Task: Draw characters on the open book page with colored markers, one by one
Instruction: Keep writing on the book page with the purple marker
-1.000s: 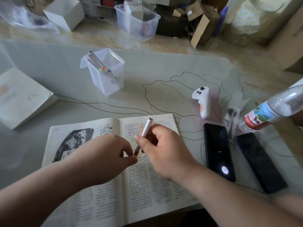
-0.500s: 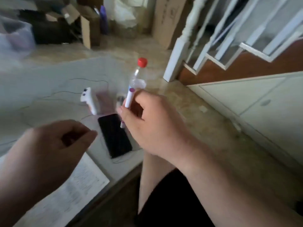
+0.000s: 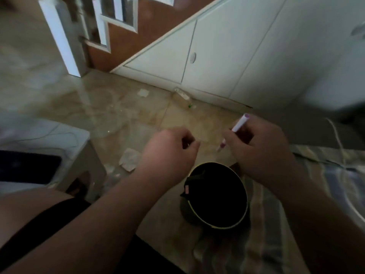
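Observation:
My right hand point(image 3: 262, 151) grips a white marker point(image 3: 240, 123) with a purple end, its tip pointing down and to the left. My left hand point(image 3: 169, 149) hovers a short way to its left, fingers pinched together, and nothing shows between them. Both hands are over the floor, just above a black round bin point(image 3: 245, 196). The open book is out of view.
The white table corner point(image 3: 65, 133) with a dark phone point(image 3: 29, 167) on it is at the left. Crumpled paper scraps point(image 3: 129, 159) and a bottle point(image 3: 181, 96) lie on the tiled floor. White cabinets point(image 3: 217, 56) stand behind, and a striped cloth point(image 3: 276, 224) lies at the right.
My view has swung right, from the book and table to the floor and bin. Both hands moved off the table with the marker, and the left hand came away from its tip.

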